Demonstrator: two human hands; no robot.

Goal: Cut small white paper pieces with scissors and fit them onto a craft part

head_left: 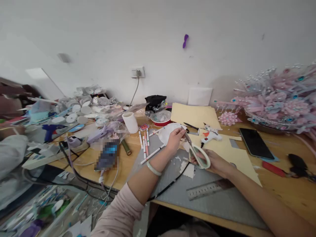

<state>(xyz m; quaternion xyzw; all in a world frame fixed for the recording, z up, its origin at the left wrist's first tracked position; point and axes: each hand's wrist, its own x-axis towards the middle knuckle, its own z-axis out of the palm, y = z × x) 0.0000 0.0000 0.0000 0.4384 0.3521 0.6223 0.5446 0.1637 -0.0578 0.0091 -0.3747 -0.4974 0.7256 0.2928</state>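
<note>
White-handled scissors [201, 158] point up and to the left over the grey mat [170, 184], their handle loops at my right hand [213, 161]. The fingers of that hand are wrapped round the loops. My left hand [175, 140] is closed near the scissor blades, its fingertips pinched together; what they hold is too small to make out. Beneath the hands lie torn pale scraps [189, 169] and a white sheet [168, 133]. A clear ruler [204, 191] rests below my right hand, and a black cable [170, 187] crosses the mat.
Markers [144, 144] and a white roll [130, 122] stand left of the mat. A glue gun [211, 137], a black phone [256, 143] and a pink flower headdress [283, 105] are at the right. Another person's sleeve [12, 148] shows far left.
</note>
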